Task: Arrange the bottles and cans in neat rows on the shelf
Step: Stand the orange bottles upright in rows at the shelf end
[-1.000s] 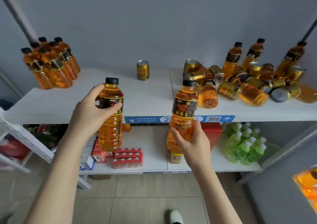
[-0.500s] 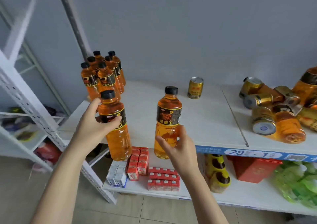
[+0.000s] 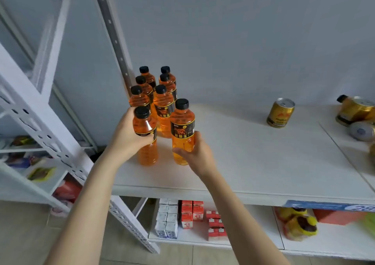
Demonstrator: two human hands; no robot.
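Bottles (image 3: 182, 130) now down on shelf (image 3: 253, 163), left hand (image 3: 129, 136) and right hand (image 3: 197, 157) each curled round one

Eight orange bottles (image 3: 164, 112) with black caps show at centre left of the frame; six stand in two rows of three, two stand in front; two grips, the left grip (image 3: 126, 138) and the right grip (image 3: 197, 157), each hold one front bottle; one gold can (image 3: 280, 112) stands alone at centre right; at least two more cans (image 3: 355, 110) show at the right edge, cut off; the red cartons (image 3: 192, 210) at the bottom are too blurred to count.
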